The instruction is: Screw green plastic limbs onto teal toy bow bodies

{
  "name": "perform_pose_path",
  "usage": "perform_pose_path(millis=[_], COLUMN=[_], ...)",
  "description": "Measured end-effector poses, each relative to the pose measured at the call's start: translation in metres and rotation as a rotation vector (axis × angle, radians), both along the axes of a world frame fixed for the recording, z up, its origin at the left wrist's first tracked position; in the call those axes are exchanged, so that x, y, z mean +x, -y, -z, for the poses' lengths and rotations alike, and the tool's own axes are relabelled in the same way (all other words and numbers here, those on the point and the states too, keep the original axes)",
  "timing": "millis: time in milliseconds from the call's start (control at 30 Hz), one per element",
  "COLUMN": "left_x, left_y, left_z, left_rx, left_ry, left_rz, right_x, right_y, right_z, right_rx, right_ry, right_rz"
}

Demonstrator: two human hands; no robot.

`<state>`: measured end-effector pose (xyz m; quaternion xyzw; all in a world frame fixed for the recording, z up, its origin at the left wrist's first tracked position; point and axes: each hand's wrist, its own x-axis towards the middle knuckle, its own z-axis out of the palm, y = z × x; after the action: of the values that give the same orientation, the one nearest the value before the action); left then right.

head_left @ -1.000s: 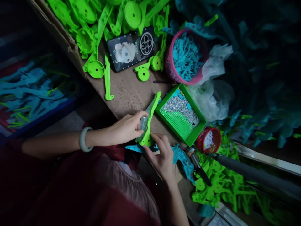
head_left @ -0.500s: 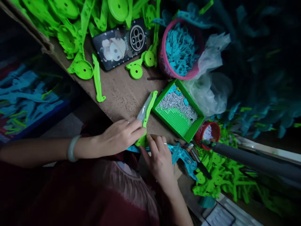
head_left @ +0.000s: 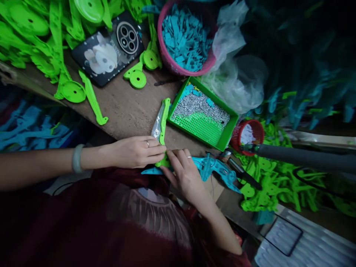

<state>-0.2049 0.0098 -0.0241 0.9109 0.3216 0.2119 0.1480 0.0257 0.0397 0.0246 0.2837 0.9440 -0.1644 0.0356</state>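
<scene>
My left hand (head_left: 136, 151) is closed round a long bright green plastic part (head_left: 164, 122) with a clear piece along one side, holding it at the near edge of the wooden table (head_left: 128, 107). My right hand (head_left: 185, 174) pinches the lower end of the same green part, fingers pressed together. Under my right hand lies a teal plastic part (head_left: 217, 168). Just beyond the green part sits a green tray (head_left: 230, 129) with small silver screws.
A pink basket (head_left: 172, 65) of teal pieces stands at the back, clear plastic bags (head_left: 236, 78) beside it. A phone (head_left: 107, 52) lies among many green parts (head_left: 72, 91) on the left. A small red basket (head_left: 249, 133) and a dark tool handle (head_left: 300, 157) are at right.
The view has shifted, so everything sits further left and lower. My hands have closed in on the lower end of the green part, which now stands more upright.
</scene>
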Motion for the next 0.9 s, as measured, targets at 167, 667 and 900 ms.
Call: perform_pose_path(millis=[167,667,900], left_x=[-0.001,0.003,0.008], left_y=[-0.001,0.001,0.016], left_z=[0.002,0.010,0.006], left_rx=[-0.199,0.158,0.372], left_ry=[0.234,0.177,-0.022], left_rz=[-0.053,-0.024,-0.057], right_x=[0.001,-0.065,-0.057], right_y=[0.006,-0.002,-0.010], right_z=[0.010,0.013,0.022], right_rx=[0.033,-0.620,-0.650], right_ry=[-0.007,-1.110,-0.946], right_rz=[-0.011,0.939,0.873])
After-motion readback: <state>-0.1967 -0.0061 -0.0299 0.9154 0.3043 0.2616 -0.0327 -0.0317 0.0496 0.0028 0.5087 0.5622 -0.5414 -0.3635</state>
